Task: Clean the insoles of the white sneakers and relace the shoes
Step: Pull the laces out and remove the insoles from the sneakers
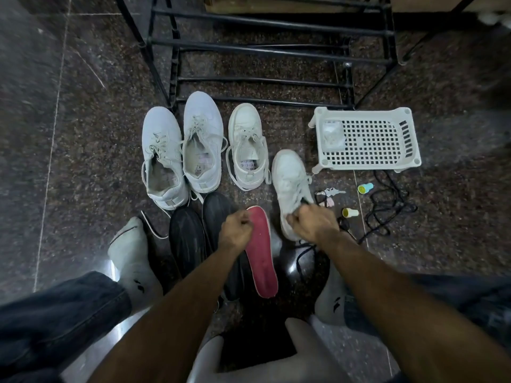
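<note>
Left hand (236, 229) is pinching a flat red insole (261, 252); right hand (313, 223) is gripping a white sneaker (290, 181) beside a perforated plastic basket (367, 139).

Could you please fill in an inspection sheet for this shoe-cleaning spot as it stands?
Surface: dark speckled stone floor.
Job's things: three white sneakers in a row; fourth sneaker under the right hand; red insole.
Clutter: white basket, keys, two small caps, black shoes.
Hands: left hand grips the insole; right hand grips the fourth sneaker.
Cables: black cord.
Surroundings: black metal rack.
</note>
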The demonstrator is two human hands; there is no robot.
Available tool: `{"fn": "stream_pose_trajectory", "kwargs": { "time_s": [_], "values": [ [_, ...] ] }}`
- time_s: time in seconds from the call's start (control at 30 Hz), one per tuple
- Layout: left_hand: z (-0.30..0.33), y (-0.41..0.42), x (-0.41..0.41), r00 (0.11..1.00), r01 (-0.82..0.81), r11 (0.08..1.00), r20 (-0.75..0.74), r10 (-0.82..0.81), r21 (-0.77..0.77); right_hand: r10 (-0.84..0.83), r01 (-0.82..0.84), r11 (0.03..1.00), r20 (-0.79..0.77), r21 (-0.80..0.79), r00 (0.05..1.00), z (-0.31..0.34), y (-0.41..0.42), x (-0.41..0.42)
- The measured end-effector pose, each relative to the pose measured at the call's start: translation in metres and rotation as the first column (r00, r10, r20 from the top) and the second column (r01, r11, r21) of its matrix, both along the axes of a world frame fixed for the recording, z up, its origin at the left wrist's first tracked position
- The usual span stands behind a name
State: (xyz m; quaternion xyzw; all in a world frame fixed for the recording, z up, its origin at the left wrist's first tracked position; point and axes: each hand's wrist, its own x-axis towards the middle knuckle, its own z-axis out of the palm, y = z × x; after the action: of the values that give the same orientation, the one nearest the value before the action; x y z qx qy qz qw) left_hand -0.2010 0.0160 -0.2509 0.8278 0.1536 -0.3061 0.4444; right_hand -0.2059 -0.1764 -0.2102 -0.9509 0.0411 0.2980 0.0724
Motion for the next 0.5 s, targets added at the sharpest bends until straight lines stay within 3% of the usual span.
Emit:
{"fn": "stream_pose_trajectory", "kwargs": {
  "time_s": [0.1, 0.17, 0.27, 0.4, 0.5],
  "values": [
    [0.001, -0.009, -0.008, 1.000, 0.026, 1.000, -0.002, -0.026, 0.002, -0.055, 0.054, 0.998, 0.034, 0.043, 0.998, 0.006, 0.002, -0.037],
    [0.003, -0.016, -0.010, 0.998, 0.054, 0.999, 0.016, -0.054, 0.005, -0.299, 0.285, 0.951, 0.115, 0.124, 0.947, 0.013, 0.000, -0.050],
    [0.008, -0.031, -0.009, 0.992, 0.116, 0.993, 0.054, -0.115, -0.022, -0.603, 0.564, 0.788, 0.123, 0.248, 0.788, 0.014, -0.006, -0.048],
    [0.008, -0.056, -0.004, 0.987, 0.145, 0.984, 0.079, -0.137, -0.105, -0.501, 0.480, 0.847, 0.039, 0.228, 0.865, 0.009, -0.017, -0.030],
    [0.012, -0.072, 0.002, 0.975, 0.206, 0.978, 0.091, -0.201, -0.046, -0.439, 0.424, 0.887, 0.050, 0.184, 0.897, 0.004, -0.020, -0.017]
  ]
}}
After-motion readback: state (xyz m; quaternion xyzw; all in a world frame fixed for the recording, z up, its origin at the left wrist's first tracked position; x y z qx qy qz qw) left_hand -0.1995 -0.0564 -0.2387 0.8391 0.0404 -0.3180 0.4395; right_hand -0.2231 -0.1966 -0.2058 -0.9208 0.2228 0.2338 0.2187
